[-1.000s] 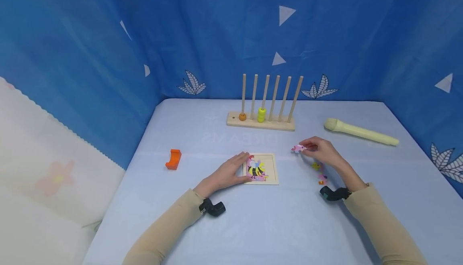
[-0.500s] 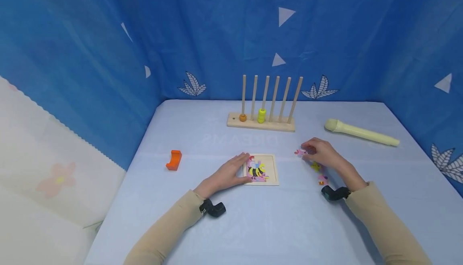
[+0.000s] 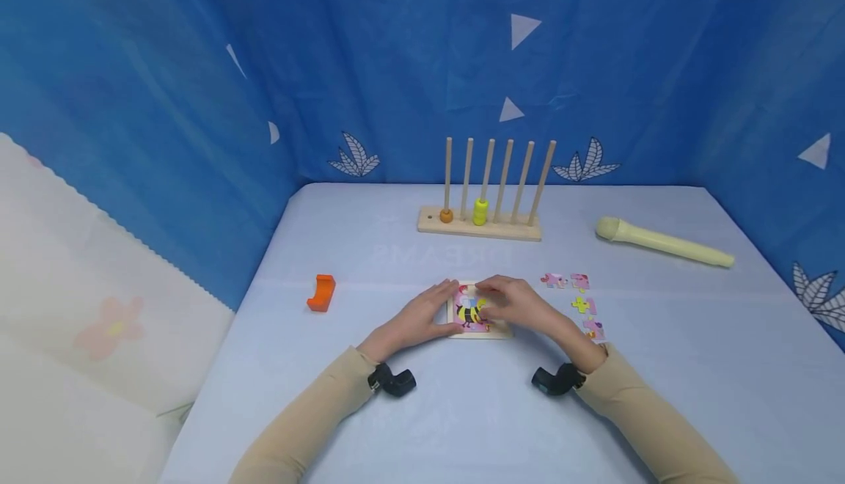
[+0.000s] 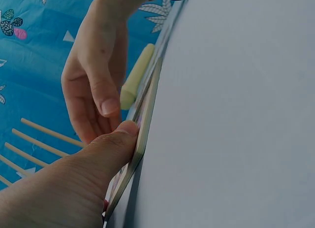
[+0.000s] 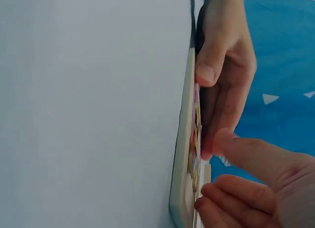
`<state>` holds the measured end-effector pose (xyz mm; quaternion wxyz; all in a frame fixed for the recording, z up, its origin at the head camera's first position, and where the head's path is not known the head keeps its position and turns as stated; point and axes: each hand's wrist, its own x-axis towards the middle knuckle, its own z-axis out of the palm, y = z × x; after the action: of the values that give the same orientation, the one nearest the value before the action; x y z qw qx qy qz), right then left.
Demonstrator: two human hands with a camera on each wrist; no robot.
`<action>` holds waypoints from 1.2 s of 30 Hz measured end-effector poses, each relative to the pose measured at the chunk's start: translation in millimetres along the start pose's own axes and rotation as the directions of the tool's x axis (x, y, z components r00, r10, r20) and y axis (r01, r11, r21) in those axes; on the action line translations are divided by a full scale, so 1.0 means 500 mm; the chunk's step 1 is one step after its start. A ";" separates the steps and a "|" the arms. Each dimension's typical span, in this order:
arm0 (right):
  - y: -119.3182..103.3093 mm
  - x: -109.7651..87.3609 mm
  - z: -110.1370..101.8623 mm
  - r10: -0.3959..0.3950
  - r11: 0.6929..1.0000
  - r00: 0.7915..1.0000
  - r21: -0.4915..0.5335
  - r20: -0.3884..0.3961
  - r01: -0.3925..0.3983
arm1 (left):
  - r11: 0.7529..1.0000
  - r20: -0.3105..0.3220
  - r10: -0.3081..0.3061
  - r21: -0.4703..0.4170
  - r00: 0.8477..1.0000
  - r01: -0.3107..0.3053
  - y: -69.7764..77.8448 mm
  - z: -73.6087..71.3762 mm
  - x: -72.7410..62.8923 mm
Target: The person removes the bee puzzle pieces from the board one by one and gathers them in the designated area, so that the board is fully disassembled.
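In the head view a small wooden puzzle board (image 3: 501, 331) lies flat, showing a bee picture (image 3: 472, 314) partly covered by my hands. My left hand (image 3: 417, 318) rests along the board's left side. Its thumb presses the near left corner, and its fairly straight fingers touch the far one. Over the board's right part hovers my right hand (image 3: 519, 303), fingers bent loosely. The right wrist view shows a gap between that thumb and the fingers, with nothing visible held. Several loose puzzle pieces (image 3: 583, 304) lie on the cloth to the right, pink ones and a yellow one.
Behind the board stands a wooden rack of upright pegs (image 3: 479, 227) bearing an orange bead and yellow beads. A pale yellow toy microphone (image 3: 667, 243) lies at the back right. An orange arch-shaped block (image 3: 321, 292) sits left. Blue curtain (image 3: 409, 66) backs the table.
My right hand set a pink puzzle piece down among the others on the right, let go, then moved left over the board. The left hand stayed on the board.
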<state>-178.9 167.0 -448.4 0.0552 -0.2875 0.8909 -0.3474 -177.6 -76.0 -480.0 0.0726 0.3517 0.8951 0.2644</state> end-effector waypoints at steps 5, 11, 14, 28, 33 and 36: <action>0.004 -0.001 0.022 -0.025 0.998 1.000 -0.049 -0.006 0.025 | 1.000 0.004 -0.004 -0.004 1.000 0.004 0.003 -0.002 0.001; 0.004 -0.001 0.031 -0.061 0.997 0.998 -0.057 -0.026 0.060 | 1.000 0.007 -0.013 -0.001 1.000 0.013 0.006 -0.005 -0.002; 0.002 0.000 0.034 -0.059 0.998 0.998 -0.041 -0.030 0.057 | 1.000 0.009 -0.015 0.001 1.000 0.015 0.004 -0.004 -0.002; -0.009 0.004 0.033 -0.066 0.994 0.998 -0.091 -0.002 0.065 | 1.000 -0.004 -0.004 0.003 1.000 0.004 -0.001 0.000 -0.002; -0.010 0.003 0.034 -0.091 0.988 0.996 -0.130 -0.018 0.088 | 1.000 -0.006 -0.003 0.008 1.000 0.003 0.000 0.000 -0.001; -0.011 0.002 0.036 -0.104 0.986 0.994 -0.136 -0.034 0.098 | 1.000 -0.007 -0.006 0.015 1.000 0.006 0.000 0.001 -0.001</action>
<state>-171.9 152.8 -458.4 -0.0002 -0.3282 0.8974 -0.2950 -176.9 -76.1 -480.4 0.0673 0.3488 0.8983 0.2586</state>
